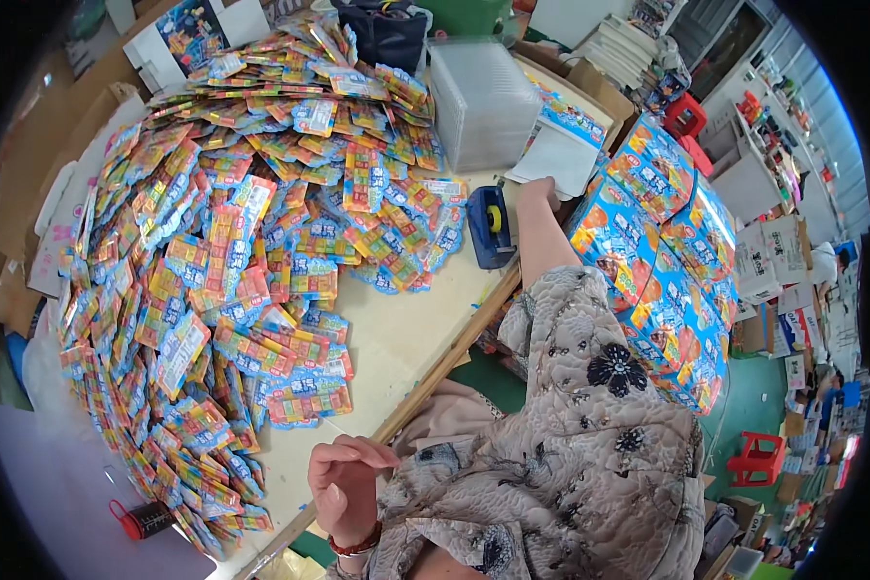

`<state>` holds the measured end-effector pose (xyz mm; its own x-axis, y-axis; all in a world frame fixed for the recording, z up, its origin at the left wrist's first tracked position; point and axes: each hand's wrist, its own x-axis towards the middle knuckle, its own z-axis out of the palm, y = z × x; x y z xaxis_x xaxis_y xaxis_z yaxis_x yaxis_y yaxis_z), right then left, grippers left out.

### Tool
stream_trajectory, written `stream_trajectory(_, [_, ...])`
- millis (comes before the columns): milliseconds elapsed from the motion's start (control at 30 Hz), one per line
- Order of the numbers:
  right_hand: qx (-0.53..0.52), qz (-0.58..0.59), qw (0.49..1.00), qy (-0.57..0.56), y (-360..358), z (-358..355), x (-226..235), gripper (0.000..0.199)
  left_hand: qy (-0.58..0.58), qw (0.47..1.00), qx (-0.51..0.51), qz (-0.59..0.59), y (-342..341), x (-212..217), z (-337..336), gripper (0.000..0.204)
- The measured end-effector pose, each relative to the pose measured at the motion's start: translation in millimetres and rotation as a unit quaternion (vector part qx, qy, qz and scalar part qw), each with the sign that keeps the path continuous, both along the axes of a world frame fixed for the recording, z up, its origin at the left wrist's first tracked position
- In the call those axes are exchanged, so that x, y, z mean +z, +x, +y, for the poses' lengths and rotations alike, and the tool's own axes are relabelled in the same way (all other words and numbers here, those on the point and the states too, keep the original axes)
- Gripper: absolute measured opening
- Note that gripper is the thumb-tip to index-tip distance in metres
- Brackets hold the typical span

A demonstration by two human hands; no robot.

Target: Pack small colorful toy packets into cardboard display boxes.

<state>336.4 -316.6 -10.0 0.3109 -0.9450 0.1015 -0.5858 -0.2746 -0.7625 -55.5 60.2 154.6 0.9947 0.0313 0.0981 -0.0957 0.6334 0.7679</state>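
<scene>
My left hand [346, 488] hovers by the table's wooden front edge, fingers loosely bent, thumb apart and nothing in it. Reaching out to the far right, my right hand [538, 193] is closed at the near edge of a white flat cardboard piece [558, 159] with a blue printed panel; its fingertips are partly hidden. Just left of that hand stands a blue tape dispenser [490, 227] with a yellow core. A large heap of colourful blister packs [232, 261] covers the left and far parts of the table [391, 333].
A stack of clear plastic trays [481, 101] stands at the back beside a dark bag [385, 37]. Blue-orange printed boxes [638, 251] are piled right of my right arm. A red-lidded bottle [143, 520] sits lower left. A red stool [757, 459] is on the green floor.
</scene>
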Motion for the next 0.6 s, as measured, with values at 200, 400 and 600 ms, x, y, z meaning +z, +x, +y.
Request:
stream_trajectory(200, [-0.178,-0.412,0.890,0.074,17.6,-28.9,-1.1,0.043,-0.020,0.999,0.002,0.040,9.7,-3.5,-8.9,0.039])
stream_trajectory(400, [-0.067,-0.328,0.942,-0.012,5.0,-4.0,25.9,0.046,-0.005,0.998,-0.010,0.062,16.5,-2.5,-14.1,0.038])
stream_trajectory(600, [-0.111,-0.439,0.891,0.029,7.7,-10.2,47.3,0.049,-0.009,0.996,-0.014,0.082,16.9,-9.2,-17.6,0.037])
